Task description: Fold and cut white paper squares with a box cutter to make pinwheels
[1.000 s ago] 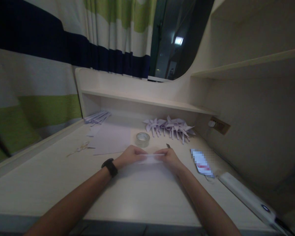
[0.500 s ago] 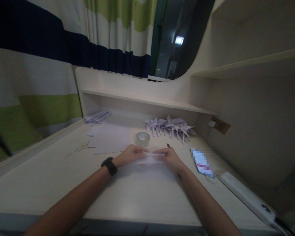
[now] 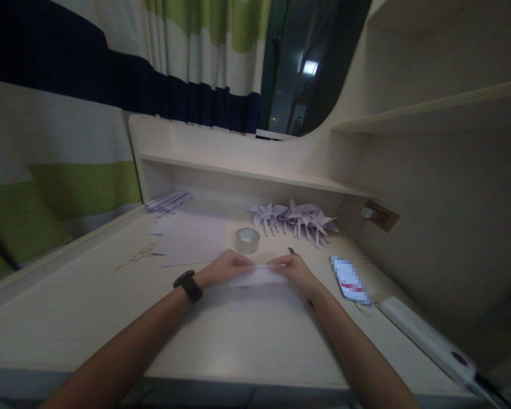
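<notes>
The left hand (image 3: 223, 271) and right hand (image 3: 296, 271) pinch the ends of a pale folded paper strip (image 3: 259, 277) on the cream bench (image 3: 238, 341). Finished lilac paper pinwheels (image 3: 293, 218) lie behind, but this piece seems barely begun.

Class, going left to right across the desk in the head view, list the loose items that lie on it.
Scissors → flat paper sheet → tape roll → paper pinwheels → pixelated flat item → long white device. The folded paper pinched by the left hand and right hand overlaps the tape roll; left out.
</notes>
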`<state>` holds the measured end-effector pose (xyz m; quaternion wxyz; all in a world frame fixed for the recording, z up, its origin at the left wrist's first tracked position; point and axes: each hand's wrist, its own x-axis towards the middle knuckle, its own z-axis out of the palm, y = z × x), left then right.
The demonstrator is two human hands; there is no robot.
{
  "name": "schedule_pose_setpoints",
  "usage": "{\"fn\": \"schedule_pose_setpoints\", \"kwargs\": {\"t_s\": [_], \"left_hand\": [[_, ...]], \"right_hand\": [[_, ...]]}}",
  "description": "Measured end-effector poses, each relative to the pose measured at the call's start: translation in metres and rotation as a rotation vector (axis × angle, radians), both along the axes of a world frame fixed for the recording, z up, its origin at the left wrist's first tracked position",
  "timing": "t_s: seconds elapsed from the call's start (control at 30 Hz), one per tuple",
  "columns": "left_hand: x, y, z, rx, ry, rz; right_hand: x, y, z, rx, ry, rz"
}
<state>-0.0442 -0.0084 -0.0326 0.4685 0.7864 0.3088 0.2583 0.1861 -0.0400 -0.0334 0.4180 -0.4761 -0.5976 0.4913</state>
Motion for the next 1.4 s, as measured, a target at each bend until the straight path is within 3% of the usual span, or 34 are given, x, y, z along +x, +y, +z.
{"fn": "schedule_pose_setpoints", "kwargs": {"t_s": [0.23,0.33,0.57,0.93,1.13,1.4], "left_hand": [[-0.001,0.004,0.001,0.109,0.022,-0.049],[-0.002,0.005,-0.001,0.077,0.023,-0.058],[-0.002,0.006,-0.003,-0.006,-0.041,0.065],[0.005,0.002,-0.008,-0.168,-0.245,0.153],[0.005,0.005,-0.006,-0.054,-0.156,0.252],[0.005,0.005,-0.008,0.097,-0.108,0.283]], "right_hand": [[0.003,0.004,-0.004,0.019,-0.030,-0.107],[0.002,0.002,-0.001,0.010,-0.034,-0.097],[-0.003,-0.002,0.002,-0.018,0.035,-0.064],[-0.006,-0.002,-0.001,-0.091,0.207,-0.047],[-0.004,0.002,-0.006,-0.069,0.219,-0.078],[-0.003,0.010,-0.016,0.023,0.103,-0.121]]}}
